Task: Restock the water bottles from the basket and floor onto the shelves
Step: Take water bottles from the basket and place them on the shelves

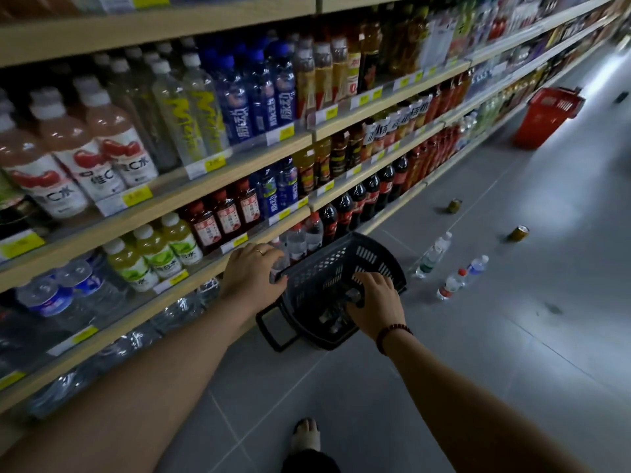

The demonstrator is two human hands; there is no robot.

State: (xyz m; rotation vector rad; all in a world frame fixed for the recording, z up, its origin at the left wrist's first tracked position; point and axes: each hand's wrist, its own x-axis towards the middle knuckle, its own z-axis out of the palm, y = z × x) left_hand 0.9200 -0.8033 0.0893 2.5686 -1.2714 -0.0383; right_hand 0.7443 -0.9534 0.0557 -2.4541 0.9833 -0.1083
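Left grip (252, 273) curled round clear bottle (279, 265) at shelf (209, 264) edge; right grip (375, 302) inside basket (375, 246), fingers (362, 278) over basket bottle (353, 297), hold unclear.

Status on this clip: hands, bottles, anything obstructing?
Left hand grips clear water bottle at bottom shelf. Right hand down inside dark plastic basket, grip unclear. Three loose bottles lie on grey floor beyond.

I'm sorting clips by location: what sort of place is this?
Most likely a supermarket drinks aisle: long shelves packed with bottled drinks, yellow price tags along their edges, and a dark shopping basket on the tiled floor.
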